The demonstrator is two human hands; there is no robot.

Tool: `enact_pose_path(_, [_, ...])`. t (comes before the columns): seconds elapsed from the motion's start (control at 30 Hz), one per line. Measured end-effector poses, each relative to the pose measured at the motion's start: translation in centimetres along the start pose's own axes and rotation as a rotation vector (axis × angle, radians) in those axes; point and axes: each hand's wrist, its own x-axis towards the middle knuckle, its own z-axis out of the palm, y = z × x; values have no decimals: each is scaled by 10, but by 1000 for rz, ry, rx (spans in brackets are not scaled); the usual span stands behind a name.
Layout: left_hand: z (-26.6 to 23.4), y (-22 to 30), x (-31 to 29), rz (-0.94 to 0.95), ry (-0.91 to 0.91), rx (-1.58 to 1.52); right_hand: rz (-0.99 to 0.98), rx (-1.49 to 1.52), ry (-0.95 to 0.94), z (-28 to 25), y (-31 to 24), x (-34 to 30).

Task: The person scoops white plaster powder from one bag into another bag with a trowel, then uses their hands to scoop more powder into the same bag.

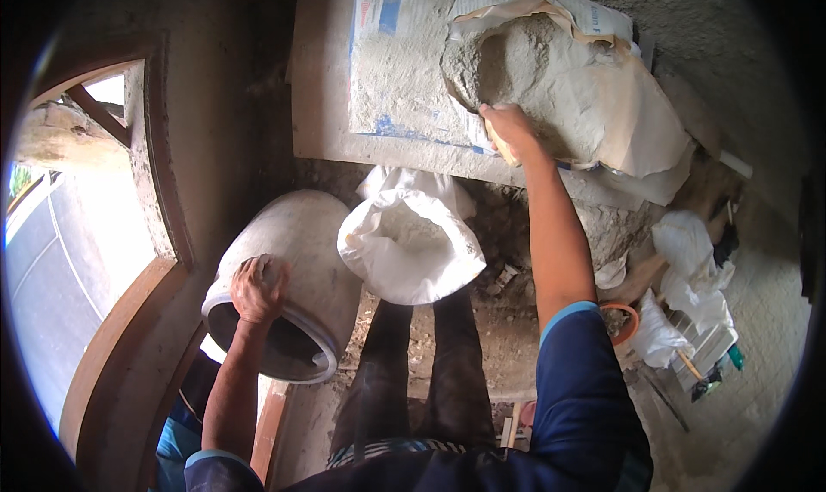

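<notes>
The left hand (256, 288) lay flat on the upper rim of a tilted grey drum (288, 277), fingers curled over the edge, steadying rather than gripping it. Just beside the drum stood an open white sack (411, 244) of pale powder, in front of the person's dark trousers (422, 371). Farther off, the right hand (508, 130) reached into a torn paper cement bag (559, 87) lying on a slab (318, 96) — fingers closed around something yellowish at the grey powder's edge, what exactly I could not tell. White rags (688, 259) sat at the right.
</notes>
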Motion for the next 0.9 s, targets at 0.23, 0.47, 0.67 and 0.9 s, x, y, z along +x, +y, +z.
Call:
enact_pose_path(0.23, [1,-4,0,22,2,23,-84,169,-74,-11,18,-6])
enact_pose_path(0.47, [-4,4,1,6,2,15,-80,199,-70,-23,17,-26])
enact_pose_path(0.67, [1,-2,0,20,18,9,-59,252,-31,-40,20,-40])
enact_pose_path(0.9, [-1,4,1,-9,-8,11,-49,244,70,-81,19,-53])
